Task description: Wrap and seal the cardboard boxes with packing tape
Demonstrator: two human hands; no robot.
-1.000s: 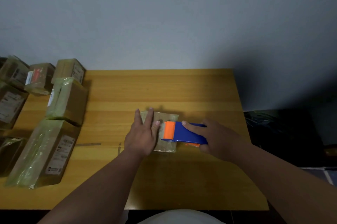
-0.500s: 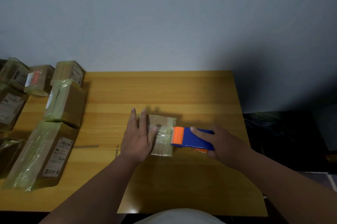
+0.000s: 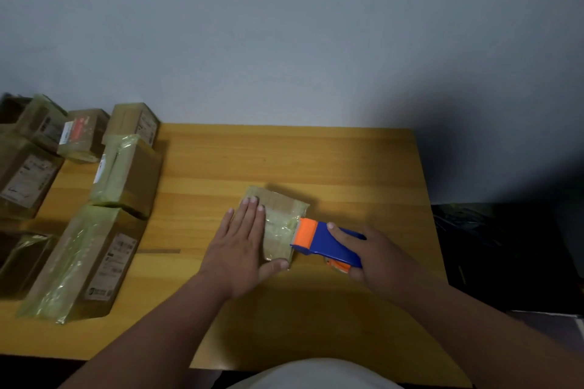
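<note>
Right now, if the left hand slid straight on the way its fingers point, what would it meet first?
The left hand lies flat on the small taped box, fingers pointing toward the wall. Past the box's far edge only bare wooden table shows, so the way looks free up to the table's far edge.

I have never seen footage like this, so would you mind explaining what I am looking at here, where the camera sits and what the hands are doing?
No machine here: these are a person's two bare hands, filmed by one wide-angle camera worn on the head, looking forward and down. The surface is a yellow wooden table against a grey wall. In the middle lies a small flat cardboard box wrapped in clear tape. The left hand rests flat on it, fingers straight, thumb at its near edge. The right hand grips a blue and orange handheld tape dispenser, its orange end at the box's right edge. On the left stand several already taped brown boxes with labels.
</note>
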